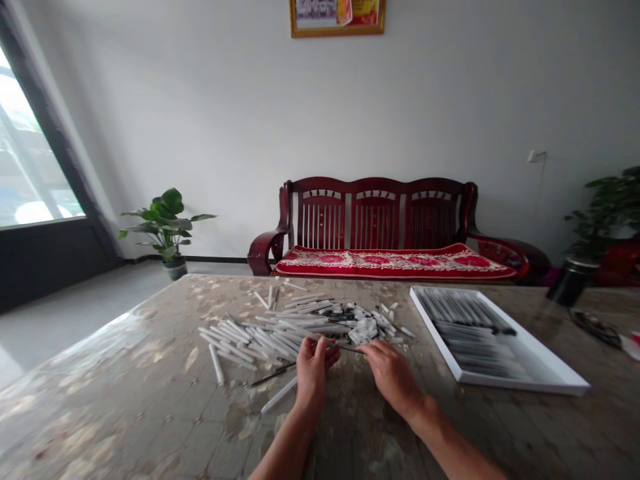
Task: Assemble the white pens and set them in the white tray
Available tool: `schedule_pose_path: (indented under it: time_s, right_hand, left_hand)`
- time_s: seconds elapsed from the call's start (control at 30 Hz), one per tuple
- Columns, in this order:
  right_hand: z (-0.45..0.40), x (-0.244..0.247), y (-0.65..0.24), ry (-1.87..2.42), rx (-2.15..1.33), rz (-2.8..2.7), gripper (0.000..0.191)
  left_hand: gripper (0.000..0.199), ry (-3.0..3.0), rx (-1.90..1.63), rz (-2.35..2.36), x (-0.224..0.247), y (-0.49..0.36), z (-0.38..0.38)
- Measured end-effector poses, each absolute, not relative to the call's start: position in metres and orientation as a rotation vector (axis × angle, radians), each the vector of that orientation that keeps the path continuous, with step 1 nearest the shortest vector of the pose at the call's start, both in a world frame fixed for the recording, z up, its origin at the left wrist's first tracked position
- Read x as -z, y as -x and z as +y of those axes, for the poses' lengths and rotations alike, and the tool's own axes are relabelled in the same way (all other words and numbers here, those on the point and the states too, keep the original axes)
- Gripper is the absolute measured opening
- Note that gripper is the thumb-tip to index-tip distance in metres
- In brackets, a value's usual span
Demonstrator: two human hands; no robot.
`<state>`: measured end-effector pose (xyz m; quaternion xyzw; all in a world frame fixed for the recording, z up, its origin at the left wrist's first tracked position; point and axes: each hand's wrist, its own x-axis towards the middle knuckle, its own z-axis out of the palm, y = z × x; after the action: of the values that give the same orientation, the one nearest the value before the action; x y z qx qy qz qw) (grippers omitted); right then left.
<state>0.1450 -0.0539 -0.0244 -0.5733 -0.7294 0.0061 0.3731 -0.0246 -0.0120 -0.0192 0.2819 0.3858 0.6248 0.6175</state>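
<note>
My left hand [313,363] is closed in a pinch at the near edge of a pile of white pen barrels [270,337]. Between it and my right hand [387,367] runs a thin dark rod [350,349], with an end pinched in the fingers of each. Small white and black parts [365,327] are heaped at the right of the pile. A dark thin piece [273,375] and a lone white barrel [280,395] lie left of my left hand. Rows of dark-tipped clear pens fill much of a white tray [530,381] at the right.
The patterned table [165,413] spans the foreground. Behind it stand a red wooden bench [377,217] and a potted plant [167,223]. At the right edge are a black pot [573,280] with a plant and a dark cable [597,330].
</note>
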Motion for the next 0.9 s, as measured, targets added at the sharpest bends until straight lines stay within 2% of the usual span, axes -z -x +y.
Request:
schedule_pose_path:
  time_s: [0.1, 0.2, 0.33, 0.5, 0.63, 0.73, 0.9]
  right_hand:
    - [-0.054, 0.022, -0.14, 1.376, -0.184, -1.809, 0.028]
    - [-0.05, 0.019, -0.137, 1.239, -0.611, -1.611, 0.013]
    - [-0.049, 0.011, -0.136, 1.033, -1.087, -1.269, 0.041]
    - [-0.059, -0.003, -0.137, 0.914, -1.384, -1.225, 0.051]
    - [-0.061, -0.006, -0.137, 0.875, -1.466, -1.198, 0.052]
    - [-0.057, 0.0, -0.133, 0.954, -1.362, -1.16, 0.044]
    - [-0.051, 0.007, -0.129, 1.081, -1.187, -1.138, 0.046]
  left_hand:
    - [0.041, -0.695, -1.326, 0.87, 0.018, 0.023, -0.015]
    - [0.034, -0.614, -1.205, 0.833, 0.014, 0.021, -0.018]
    - [0.018, -0.501, -1.116, 0.77, 0.01, 0.019, -0.019]
    - [0.012, -0.396, -1.133, 0.741, 0.009, 0.019, -0.016]
    - [0.014, -0.456, -1.087, 0.72, 0.008, 0.02, -0.019]
    - [0.021, -0.577, -1.041, 0.715, 0.009, 0.017, -0.026]
    - [0.037, -0.702, -1.049, 0.718, 0.009, 0.012, -0.033]
